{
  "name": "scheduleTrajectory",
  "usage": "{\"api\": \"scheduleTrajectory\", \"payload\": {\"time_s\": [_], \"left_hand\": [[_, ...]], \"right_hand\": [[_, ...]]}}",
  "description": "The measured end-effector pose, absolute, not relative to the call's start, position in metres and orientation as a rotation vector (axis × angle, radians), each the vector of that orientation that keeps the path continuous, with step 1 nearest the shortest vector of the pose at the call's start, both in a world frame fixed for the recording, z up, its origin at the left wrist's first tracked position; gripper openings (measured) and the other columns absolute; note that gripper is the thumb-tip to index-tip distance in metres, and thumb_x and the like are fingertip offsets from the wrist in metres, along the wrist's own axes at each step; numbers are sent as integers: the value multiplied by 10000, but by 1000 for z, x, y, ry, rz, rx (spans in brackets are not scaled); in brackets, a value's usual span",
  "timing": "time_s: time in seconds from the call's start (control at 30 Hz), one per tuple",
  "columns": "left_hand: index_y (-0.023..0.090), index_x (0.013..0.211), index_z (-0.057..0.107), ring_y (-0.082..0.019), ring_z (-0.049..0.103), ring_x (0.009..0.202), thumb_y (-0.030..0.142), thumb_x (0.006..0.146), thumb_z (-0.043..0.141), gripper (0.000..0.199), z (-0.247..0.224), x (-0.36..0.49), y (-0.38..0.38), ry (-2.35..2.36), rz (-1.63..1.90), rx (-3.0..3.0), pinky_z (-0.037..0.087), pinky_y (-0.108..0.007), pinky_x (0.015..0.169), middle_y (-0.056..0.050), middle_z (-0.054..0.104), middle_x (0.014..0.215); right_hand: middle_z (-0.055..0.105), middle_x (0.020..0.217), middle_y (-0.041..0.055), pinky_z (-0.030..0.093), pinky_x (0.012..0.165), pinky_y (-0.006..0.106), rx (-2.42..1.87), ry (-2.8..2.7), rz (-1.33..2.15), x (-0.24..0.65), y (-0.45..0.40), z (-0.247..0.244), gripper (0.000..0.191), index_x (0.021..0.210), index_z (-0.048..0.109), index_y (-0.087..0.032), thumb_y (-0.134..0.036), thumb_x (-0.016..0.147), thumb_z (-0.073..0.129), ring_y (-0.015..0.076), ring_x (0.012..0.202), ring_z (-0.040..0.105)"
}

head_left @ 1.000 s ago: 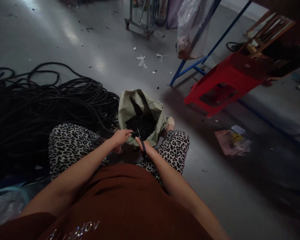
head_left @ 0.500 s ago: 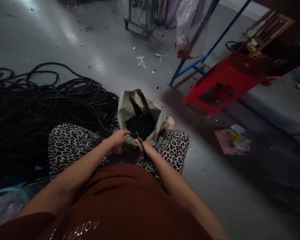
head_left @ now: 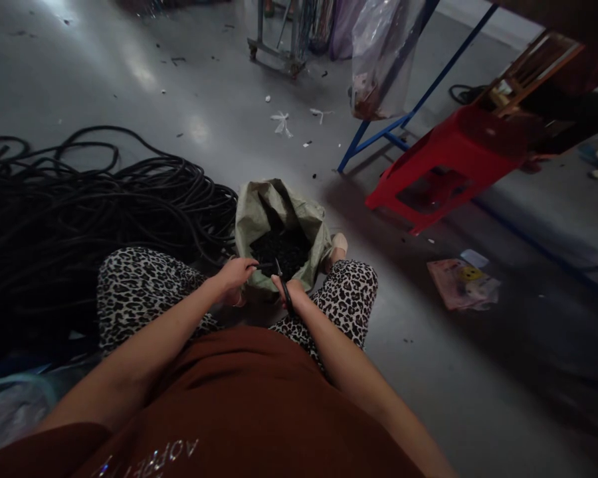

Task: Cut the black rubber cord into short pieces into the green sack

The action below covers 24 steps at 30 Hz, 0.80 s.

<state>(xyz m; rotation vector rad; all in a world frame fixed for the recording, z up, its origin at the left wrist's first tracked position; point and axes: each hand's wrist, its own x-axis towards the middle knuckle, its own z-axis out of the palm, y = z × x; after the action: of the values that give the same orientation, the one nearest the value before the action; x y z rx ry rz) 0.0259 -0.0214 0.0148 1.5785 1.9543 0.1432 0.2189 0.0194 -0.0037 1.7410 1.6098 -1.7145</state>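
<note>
Over the near rim of a pale green woven sack [head_left: 316, 216], my left hand [head_left: 234, 273] pinches a black rubber cord [head_left: 265, 266], whose end sticks out to the right. My right hand [head_left: 293, 290] is closed around the black handles of a pair of scissors [head_left: 286, 292]. The blades point up and away from me, close to the cord's end. Inside the sack lie many short black pieces [head_left: 282, 245]. A large tangled heap of black cord [head_left: 144, 192] spreads over the floor to the left.
A red plastic stool [head_left: 458, 159] stands at right beside a blue metal frame [head_left: 379, 136] with a clear plastic bag [head_left: 381, 60] hanging there. A pink packet [head_left: 453, 282] lies on the floor. A wheeled rack [head_left: 276, 50] stands ahead. At lower left is a tub [head_left: 44, 385].
My right hand and the scissors have shifted slightly to the right, away from my left hand. My left hand has hardly moved and keeps its pinch on the cord.
</note>
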Motion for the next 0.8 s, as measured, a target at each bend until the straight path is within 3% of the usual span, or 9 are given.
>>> {"api": "scheduleTrajectory", "payload": {"time_s": [0.17, 0.43, 0.8], "left_hand": [[200, 1102, 615, -170, 581, 1002, 288, 825, 430, 345, 13, 25, -20, 2010, 266, 1532, 436, -252, 873, -36, 649, 1094], [194, 1116, 603, -165, 566, 1037, 288, 824, 431, 352, 15, 31, -21, 1997, 319, 1532, 416, -251, 916, -28, 638, 1119], [204, 1116, 608, -170, 572, 1028, 309, 817, 443, 358, 7, 33, -22, 1979, 312, 1541, 424, -250, 897, -26, 641, 1114]], "right_hand": [[591, 553, 86, 481, 413, 268, 1692, 1528, -1786, 218, 19, 2, 753, 841, 615, -87, -774, 728, 329, 187, 451, 587], [611, 566, 77, 472, 437, 223, 1496, 1673, -1850, 217, 17, 2, 785, 847, 623, -81, -784, 733, 292, 177, 497, 610], [573, 526, 54, 448, 373, 230, 1548, 1544, -1945, 215, 16, 9, 699, 800, 591, -95, -753, 738, 365, 156, 418, 559]]}}
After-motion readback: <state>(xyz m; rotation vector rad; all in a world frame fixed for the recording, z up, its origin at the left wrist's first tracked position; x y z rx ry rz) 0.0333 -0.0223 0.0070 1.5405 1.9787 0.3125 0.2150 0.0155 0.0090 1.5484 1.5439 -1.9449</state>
